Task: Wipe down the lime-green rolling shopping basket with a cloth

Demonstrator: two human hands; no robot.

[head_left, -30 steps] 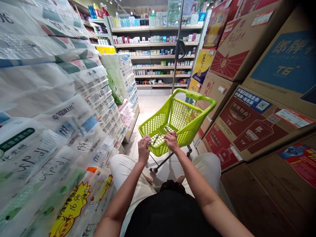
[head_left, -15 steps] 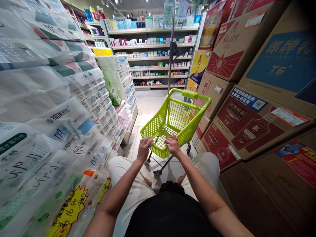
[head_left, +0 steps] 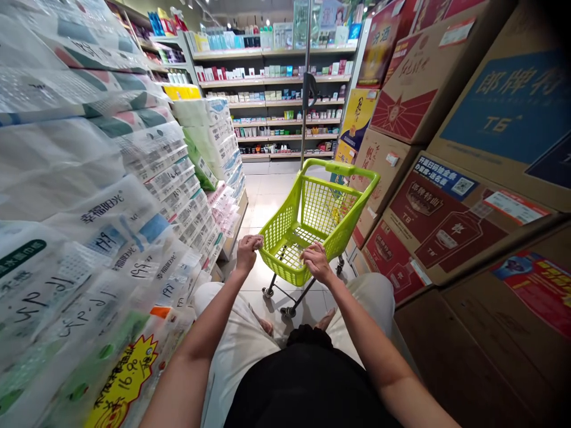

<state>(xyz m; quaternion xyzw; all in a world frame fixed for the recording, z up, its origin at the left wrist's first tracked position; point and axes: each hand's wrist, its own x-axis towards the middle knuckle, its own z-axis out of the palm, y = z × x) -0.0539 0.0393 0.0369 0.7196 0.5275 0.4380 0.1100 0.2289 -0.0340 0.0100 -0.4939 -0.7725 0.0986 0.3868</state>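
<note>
A lime-green shopping cart (head_left: 341, 169) with a lattice basket stands in front of my knees, its handle on the far side. My left hand (head_left: 248, 251) is at the left front corner of the basket. Its fingers are curled together, and whether they pinch the rim or something small is not clear. My right hand (head_left: 317, 261) lies over the right part of the basket's near rim, fingers bent over it. The basket floor shows through between my hands.
Stacked tissue packs (head_left: 169, 172) with handwritten prices line the left side. Liquor cartons (head_left: 441, 208) are piled close on the right. Shelves (head_left: 276, 107) of small boxes stand across the far end, behind a metal pole (head_left: 305, 128). Tiled floor (head_left: 263, 190) runs between.
My left hand has moved left along the near rim to the basket's corner. My right hand stays by the rim with its fingers slightly shifted. The cart is almost unmoved.
</note>
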